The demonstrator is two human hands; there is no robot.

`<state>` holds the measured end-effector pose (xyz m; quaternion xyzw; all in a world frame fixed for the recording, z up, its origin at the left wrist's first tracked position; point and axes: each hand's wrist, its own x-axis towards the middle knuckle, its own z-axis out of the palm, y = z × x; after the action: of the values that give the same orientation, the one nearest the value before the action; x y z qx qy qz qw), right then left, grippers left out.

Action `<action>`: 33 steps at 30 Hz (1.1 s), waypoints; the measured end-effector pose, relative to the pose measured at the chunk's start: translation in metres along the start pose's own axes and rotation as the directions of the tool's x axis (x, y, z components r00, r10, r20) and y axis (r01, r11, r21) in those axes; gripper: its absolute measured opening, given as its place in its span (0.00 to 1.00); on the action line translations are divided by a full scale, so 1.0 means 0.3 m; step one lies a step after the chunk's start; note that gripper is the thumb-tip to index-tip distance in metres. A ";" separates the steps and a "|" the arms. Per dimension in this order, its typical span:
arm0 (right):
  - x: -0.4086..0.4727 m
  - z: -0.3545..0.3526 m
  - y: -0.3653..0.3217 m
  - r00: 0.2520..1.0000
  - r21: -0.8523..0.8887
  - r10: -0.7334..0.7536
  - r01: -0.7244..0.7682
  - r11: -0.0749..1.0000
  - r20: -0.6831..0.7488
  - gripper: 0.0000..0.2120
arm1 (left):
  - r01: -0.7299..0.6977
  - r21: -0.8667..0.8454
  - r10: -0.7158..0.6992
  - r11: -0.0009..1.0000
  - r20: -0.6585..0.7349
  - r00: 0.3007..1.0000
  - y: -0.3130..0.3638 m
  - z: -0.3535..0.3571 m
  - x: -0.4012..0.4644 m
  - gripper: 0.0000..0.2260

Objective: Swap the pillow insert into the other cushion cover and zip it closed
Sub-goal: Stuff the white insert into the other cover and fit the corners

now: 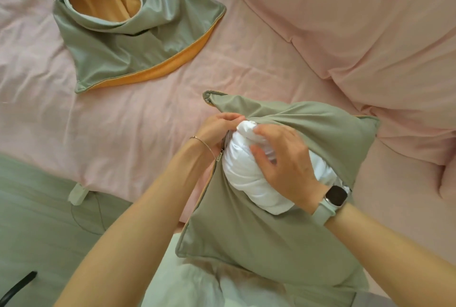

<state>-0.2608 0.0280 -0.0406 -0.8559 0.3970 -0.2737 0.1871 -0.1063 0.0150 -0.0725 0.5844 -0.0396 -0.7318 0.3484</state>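
Observation:
A sage-green cushion cover (259,240) lies in front of me with its zip side open. The white pillow insert (244,173) bulges out of that opening. My right hand (283,161) lies over the top of the insert, fingers spread and curled into the white fabric. My left hand (217,126) pinches the edge of the cover at the far end of the opening, beside the insert. The zip pull (219,155) hangs just below my left wrist. An empty second cover (128,42), green with an orange lining, lies flat and gaping open at the upper left of the bed.
Everything rests on a pink bed sheet (148,119). A thick pink duvet (357,35) is piled along the right. A green blanket (37,208) covers the lower left, with a thin cord and a pale tag lying on it.

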 end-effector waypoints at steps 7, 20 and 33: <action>0.078 0.141 0.086 0.971 -0.278 -0.028 0.096 0.956 0.238 0.15 | 0.077 -0.008 -0.078 0.997 -0.091 0.993 0.081 -0.038 0.149 0.03; 0.126 0.216 0.177 0.863 -0.484 0.068 0.213 0.849 0.501 0.06 | -0.311 0.463 0.207 0.830 0.262 0.943 0.082 -0.113 0.262 0.12; 0.236 0.275 0.205 0.717 -0.407 0.084 0.291 0.866 0.692 0.17 | -0.422 0.890 0.734 0.171 0.171 0.658 0.120 -0.104 0.338 0.19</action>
<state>-0.2076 -0.0566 -0.1154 -0.9349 0.3038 0.1636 0.0825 -0.0696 -0.0577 -0.1493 0.7134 -0.5797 -0.3060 0.2476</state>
